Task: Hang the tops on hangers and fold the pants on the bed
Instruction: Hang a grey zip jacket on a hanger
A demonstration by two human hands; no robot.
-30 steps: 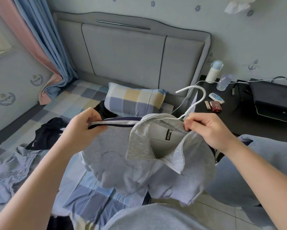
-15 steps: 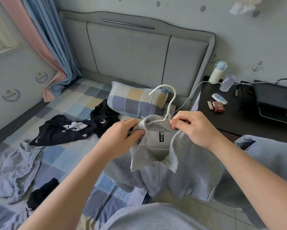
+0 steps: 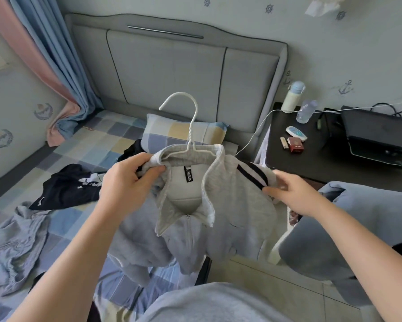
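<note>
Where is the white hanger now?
Centre of the head view: the hanger sits in the collar of the grey top, hook upward, in front of the pillow.

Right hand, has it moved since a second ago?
Yes. The right hand has left the hanger neck and gone right, toward the nightstand, to the striped shoulder of the grey jacket.

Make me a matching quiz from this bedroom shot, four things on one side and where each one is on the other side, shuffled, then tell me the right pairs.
Things:
1. white hanger
2. checked pillow
3. dark top
4. red box

Places:
A. crumpled on the bed sheet
B. on the dark bedside table
C. in the neck of the grey zip top
D. at the foot of the headboard

Pairs: 1-C, 2-D, 3-A, 4-B
</note>
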